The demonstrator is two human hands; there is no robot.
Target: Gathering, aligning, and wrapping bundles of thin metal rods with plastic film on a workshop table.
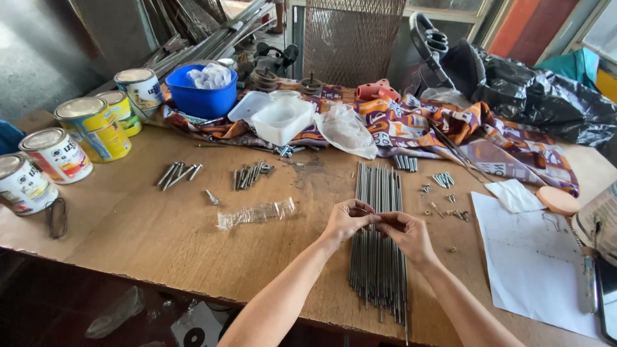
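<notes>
My left hand (347, 220) and my right hand (406, 232) meet fingertip to fingertip over a row of long thin metal rods (379, 193) that lie side by side on the wooden table (148, 225). Both pinch something small and thin between them, which looks like the end of one rod; I cannot make it out clearly. The rods run from the middle of the table to its near edge.
Piles of screws (178, 173) and bolts (250, 173) lie left of the rods, with a crumpled clear plastic bag (256, 213). Several paint cans (96, 127) stand at the left edge. A blue bowl (201, 96), white plastic tubs (281, 119), patterned cloth (437, 125) and white paper (533, 263) are around.
</notes>
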